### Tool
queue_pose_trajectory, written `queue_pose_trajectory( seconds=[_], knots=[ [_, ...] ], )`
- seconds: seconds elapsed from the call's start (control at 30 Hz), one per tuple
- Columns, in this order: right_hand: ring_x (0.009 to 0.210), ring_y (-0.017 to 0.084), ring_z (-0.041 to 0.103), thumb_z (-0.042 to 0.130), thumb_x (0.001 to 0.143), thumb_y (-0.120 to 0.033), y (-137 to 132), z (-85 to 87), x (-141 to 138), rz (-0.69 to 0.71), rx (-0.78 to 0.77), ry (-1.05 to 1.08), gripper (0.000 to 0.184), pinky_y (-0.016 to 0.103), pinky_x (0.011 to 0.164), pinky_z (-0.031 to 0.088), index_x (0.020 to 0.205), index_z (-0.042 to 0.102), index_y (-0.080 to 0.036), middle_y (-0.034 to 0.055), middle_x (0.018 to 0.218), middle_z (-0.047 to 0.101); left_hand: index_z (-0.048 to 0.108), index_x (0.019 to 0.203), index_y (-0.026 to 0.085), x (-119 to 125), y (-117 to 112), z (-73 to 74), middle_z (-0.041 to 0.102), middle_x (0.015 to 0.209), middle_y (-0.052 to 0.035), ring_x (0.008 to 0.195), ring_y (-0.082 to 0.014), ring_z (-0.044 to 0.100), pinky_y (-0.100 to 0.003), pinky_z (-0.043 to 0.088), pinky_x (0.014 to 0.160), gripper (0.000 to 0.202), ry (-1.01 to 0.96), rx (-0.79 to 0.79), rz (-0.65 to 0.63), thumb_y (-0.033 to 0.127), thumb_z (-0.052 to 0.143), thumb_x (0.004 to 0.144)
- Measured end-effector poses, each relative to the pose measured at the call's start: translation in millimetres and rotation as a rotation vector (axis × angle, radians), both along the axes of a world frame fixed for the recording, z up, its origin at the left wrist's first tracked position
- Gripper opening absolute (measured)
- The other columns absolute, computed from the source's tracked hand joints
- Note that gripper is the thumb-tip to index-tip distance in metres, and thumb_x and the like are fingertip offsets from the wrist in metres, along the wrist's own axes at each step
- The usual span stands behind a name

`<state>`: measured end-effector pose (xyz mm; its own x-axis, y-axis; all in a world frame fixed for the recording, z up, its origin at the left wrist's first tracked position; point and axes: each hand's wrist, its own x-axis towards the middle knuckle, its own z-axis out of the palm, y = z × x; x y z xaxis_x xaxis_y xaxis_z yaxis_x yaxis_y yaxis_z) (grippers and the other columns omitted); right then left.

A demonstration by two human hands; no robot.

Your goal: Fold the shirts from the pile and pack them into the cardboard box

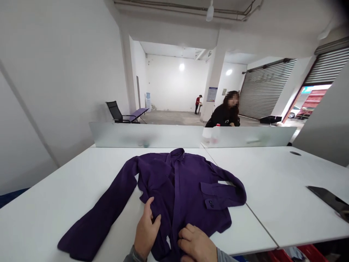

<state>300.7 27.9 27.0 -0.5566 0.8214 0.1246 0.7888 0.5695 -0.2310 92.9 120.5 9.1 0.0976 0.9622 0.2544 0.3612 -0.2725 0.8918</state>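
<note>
Both hands sit at the near table edge: left hand (146,228) flat and open on the purple shirt (180,189), right hand (196,243) curled, pinching the hem. Shirt's spread face-up mid-table, looks soft, light, floppy, so grab seams or shoulders. Dark phone (328,198) by the right edge. No readable labels.

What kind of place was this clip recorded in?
Likely an open workspace in a converted garage or warehouse unit: white desks split by frosted dividers, roller shutter doors, bare concrete floor. Both hands, left and right, rest on a purple shirt.
</note>
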Motion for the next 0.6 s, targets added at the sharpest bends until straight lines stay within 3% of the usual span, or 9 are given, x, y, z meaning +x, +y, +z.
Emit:
queue_pose_trajectory(
  seconds=[0.07,0.2,0.33,0.47,0.53,0.6],
  knots=[
    [0.097,0.02,0.054,0.058,0.086,-0.032,-0.3,3.2,-3.9,-0.016,-0.038,0.08,0.023,0.032,0.088,0.044,0.106,0.062,-0.021,0.0069,0.107,0.062,0.046,0.132,0.017,-2.9,0.1,3.1,0.056,0.068,0.0018,0.064,-0.0204,0.06,-0.034,0.049,0.065,0.056,0.047,0.032,0.059,0.043,0.048,0.083],
    [0.111,0.022,0.05,0.06,0.082,-0.023,3.6,9.7,-9.0,-0.137,0.015,0.196,0.049,0.033,0.094,0.042,0.13,0.05,-0.021,0.0098,0.126,0.053,0.05,0.125,0.018,-7.6,2.6,9.7,0.063,0.105,-0.0082,0.099,-0.024,0.062,-0.036,0.05,0.085,0.045,-0.045,0.064,0.09,0.04,0.048,0.085],
    [0.089,0.018,0.055,0.046,0.088,-0.015,15.8,9.0,-21.0,-0.153,0.006,0.199,0.022,0.03,0.079,0.045,0.101,0.063,-0.021,0.005,0.095,0.06,0.039,0.131,0.016,-2.3,-4.8,14.6,0.061,0.112,-0.0115,0.098,-0.022,0.064,-0.036,0.051,0.088,0.052,-0.259,-0.049,-0.065,0.034,0.051,0.084],
    [0.082,0.016,0.057,0.039,0.091,-0.013,21.9,7.8,-29.6,-0.215,-0.011,0.405,0.02,0.028,0.074,0.044,0.092,0.058,-0.019,0.004,0.085,0.061,0.009,0.149,0.022,1.5,-22.4,14.7,0.043,0.141,-0.015,0.115,-0.0225,0.058,-0.038,0.045,0.101,0.087,-0.29,-0.086,-0.293,0.026,0.062,0.08],
    [0.086,0.016,0.058,0.043,0.09,-0.014,19.5,9.3,-29.4,-0.216,-0.043,0.456,0.016,0.029,0.078,0.045,0.097,0.057,-0.019,0.0044,0.091,0.063,0.008,0.15,0.023,0.8,-28.9,10.2,0.03,0.151,-0.0142,0.129,-0.0252,0.047,-0.04,0.039,0.108,0.088,-0.194,-0.037,-0.324,0.023,0.061,0.08],
    [0.097,0.019,0.058,0.054,0.087,-0.021,15.3,10.7,-24.8,-0.186,-0.053,0.409,0.021,0.033,0.087,0.044,0.108,0.057,-0.021,0.006,0.104,0.064,0.015,0.15,0.022,-0.9,-30.3,3.1,0.027,0.154,-0.0116,0.137,-0.0254,0.036,-0.042,0.031,0.113,0.078,-0.108,0.013,-0.284,0.02,0.055,0.082]
  ],
)
